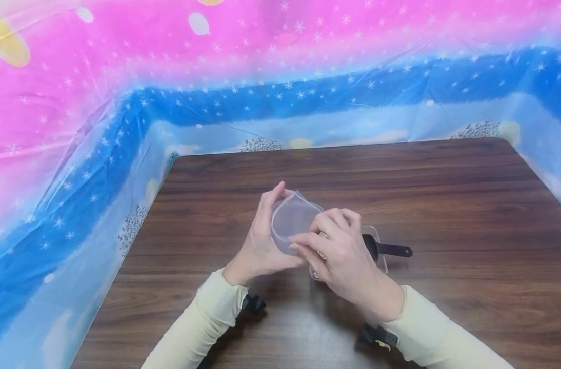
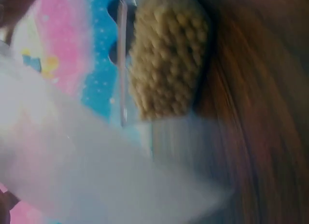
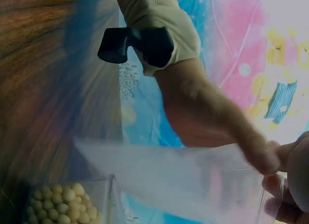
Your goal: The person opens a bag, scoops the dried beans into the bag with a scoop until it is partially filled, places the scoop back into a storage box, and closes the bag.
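A translucent plastic bag (image 1: 296,223) is held up over the table with its round mouth spread apart. My left hand (image 1: 259,246) grips the bag, fingers along the far left of the mouth and thumb low at the near side. With thumb and index finger, my right hand (image 1: 345,256) pinches the near right edge of the mouth. The bag body (image 3: 178,175) hangs down in the right wrist view. Partly hidden behind my right hand is a clear box (image 1: 384,266) of soybeans (image 2: 166,55), with a black scoop (image 1: 396,250) in it, handle pointing right.
The dark wooden table (image 1: 206,205) has a far edge with rounded corners. Behind it and on its sides hangs a pink and blue snowflake-patterned cloth (image 1: 262,97). A black camera mount (image 1: 377,336) sits at each wrist, under the pale sleeves.
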Demonstrator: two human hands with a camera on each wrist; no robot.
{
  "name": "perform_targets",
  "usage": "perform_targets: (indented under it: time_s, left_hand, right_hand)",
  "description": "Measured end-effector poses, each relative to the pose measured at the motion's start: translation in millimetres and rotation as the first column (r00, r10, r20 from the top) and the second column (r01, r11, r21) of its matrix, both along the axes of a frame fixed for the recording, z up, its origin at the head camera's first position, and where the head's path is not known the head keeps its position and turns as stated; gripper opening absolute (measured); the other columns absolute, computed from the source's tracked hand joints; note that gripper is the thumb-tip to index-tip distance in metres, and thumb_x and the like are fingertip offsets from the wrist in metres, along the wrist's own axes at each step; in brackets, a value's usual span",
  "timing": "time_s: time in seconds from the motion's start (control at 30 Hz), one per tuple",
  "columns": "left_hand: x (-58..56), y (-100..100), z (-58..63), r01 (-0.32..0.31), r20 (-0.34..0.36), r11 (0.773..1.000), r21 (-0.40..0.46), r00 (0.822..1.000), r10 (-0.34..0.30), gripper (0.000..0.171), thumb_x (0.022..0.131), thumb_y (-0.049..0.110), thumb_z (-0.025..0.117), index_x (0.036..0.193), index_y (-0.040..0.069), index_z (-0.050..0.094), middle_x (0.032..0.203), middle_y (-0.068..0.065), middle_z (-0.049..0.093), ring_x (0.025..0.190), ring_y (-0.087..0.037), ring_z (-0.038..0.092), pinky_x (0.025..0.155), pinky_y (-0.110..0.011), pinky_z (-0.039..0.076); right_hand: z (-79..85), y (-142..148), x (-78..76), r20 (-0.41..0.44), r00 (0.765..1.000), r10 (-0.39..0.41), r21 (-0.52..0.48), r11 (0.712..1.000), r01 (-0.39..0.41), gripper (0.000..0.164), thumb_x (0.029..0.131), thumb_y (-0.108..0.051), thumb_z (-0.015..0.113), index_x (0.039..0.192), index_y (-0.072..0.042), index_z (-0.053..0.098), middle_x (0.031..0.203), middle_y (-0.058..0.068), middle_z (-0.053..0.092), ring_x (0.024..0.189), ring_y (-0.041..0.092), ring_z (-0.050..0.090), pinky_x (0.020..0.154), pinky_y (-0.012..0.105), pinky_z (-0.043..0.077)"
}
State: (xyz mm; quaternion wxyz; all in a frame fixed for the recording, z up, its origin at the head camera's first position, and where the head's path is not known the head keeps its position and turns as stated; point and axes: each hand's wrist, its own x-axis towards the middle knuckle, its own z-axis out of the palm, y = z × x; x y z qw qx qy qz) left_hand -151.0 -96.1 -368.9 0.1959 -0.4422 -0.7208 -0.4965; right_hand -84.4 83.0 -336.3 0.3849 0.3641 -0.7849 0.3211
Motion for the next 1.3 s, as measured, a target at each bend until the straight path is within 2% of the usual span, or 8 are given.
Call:
perform_targets:
  time_s: [0.23,0.47,0.63,0.73,0.83,0.93,1.17,1.3]
  left_hand:
    - [8.4,0.6,14.3,0.021,0.1,0.999,0.03,0.995,-0.024,0.105,0.054,0.011,0.087,0.142,-0.008,0.033,0.13,-0.021,0.045,0.115,-0.034,0.049,0.092,-0.04,0.049]
    - [17.9,-4.8,23.7,0.055,0.293,0.995,0.083,0.953,-0.077,0.107,0.057,0.001,0.087,0.147,-0.002,0.029,0.133,-0.019,0.048,0.113,-0.038,0.051,0.088,-0.056,0.049]
    - [5.3,-10.0,8.1,-0.006,0.318,0.995,0.102,0.948,-0.027,0.118,0.055,0.006,0.093,0.153,0.016,0.027,0.132,-0.007,0.052,0.114,-0.03,0.052,0.091,-0.048,0.051]
    - [-0.4,-14.2,3.3,-0.031,0.301,0.995,0.097,0.954,0.001,0.12,0.057,0.009,0.092,0.155,0.023,0.024,0.133,-0.003,0.051,0.116,-0.026,0.051,0.091,-0.047,0.051]
    - [-3.2,-19.8,0.7,-0.034,0.301,0.996,0.078,0.954,0.009,0.118,0.061,0.012,0.09,0.156,0.024,0.021,0.133,-0.004,0.049,0.115,-0.026,0.05,0.088,-0.047,0.052]
    - [-2.5,-25.0,0.9,-0.033,0.328,0.999,0.041,0.945,0.017,0.116,0.063,0.012,0.088,0.156,0.025,0.02,0.133,-0.005,0.047,0.113,-0.027,0.05,0.087,-0.05,0.052]
    - [8.1,-22.9,26.5,-0.023,0.39,1.0,0.016,0.921,0.015,0.108,0.065,0.004,0.085,0.154,0.013,0.025,0.136,-0.013,0.048,0.121,-0.033,0.046,0.102,-0.056,0.04]
    - [5.9,-21.4,24.8,-0.017,0.401,1.0,0.025,0.916,0.005,0.108,0.064,0.007,0.087,0.154,0.017,0.027,0.136,-0.009,0.049,0.121,-0.033,0.047,0.104,-0.056,0.038]
  right_hand:
    - [0.4,0.3,-3.1,0.037,0.999,0.034,0.024,0.999,-0.035,0.018,0.09,-0.034,0.067,0.093,-0.02,0.078,0.081,-0.005,0.054,0.082,0.017,0.05,0.084,0.048,0.034]
    - [7.7,7.1,-4.3,0.12,0.989,0.083,-0.028,0.996,-0.08,0.031,0.096,-0.04,0.058,0.097,-0.015,0.076,0.091,-0.003,0.059,0.091,0.018,0.05,0.084,0.043,0.034]
    - [4.7,53.8,-10.1,0.18,0.976,-0.122,-0.118,0.982,0.144,0.027,0.09,-0.026,0.065,0.106,-0.005,0.069,0.106,0.012,0.059,0.1,0.03,0.046,0.086,0.042,0.031]
    - [-11.8,99.9,-10.0,0.393,0.854,-0.34,-0.083,0.912,0.401,0.039,0.091,-0.024,0.065,0.122,-0.001,0.06,0.115,0.021,0.047,0.106,0.035,0.036,0.086,0.047,0.03]
    - [-35.5,140.0,-7.8,0.627,0.619,-0.474,0.101,0.837,0.538,0.056,0.098,-0.034,0.056,0.136,0.004,0.044,0.12,0.029,0.038,0.11,0.043,0.031,0.086,0.056,0.031]
    - [-57.4,164.2,-6.8,0.764,0.437,-0.474,0.263,0.848,0.459,0.07,0.102,-0.047,0.041,0.14,0.011,0.034,0.122,0.035,0.043,0.113,0.05,0.039,0.087,0.061,0.038]
    - [-73.0,182.0,-7.3,0.968,0.217,-0.124,0.074,0.972,0.225,0.062,0.102,-0.048,0.042,0.132,0.006,0.045,0.093,0.012,0.061,0.078,0.02,0.059,0.065,0.03,0.05]
    - [-71.2,184.8,-4.7,0.981,0.164,0.105,-0.142,0.963,0.229,0.056,0.099,-0.038,0.056,0.133,0.005,0.047,0.084,0.007,0.057,0.068,0.016,0.054,0.058,0.028,0.049]
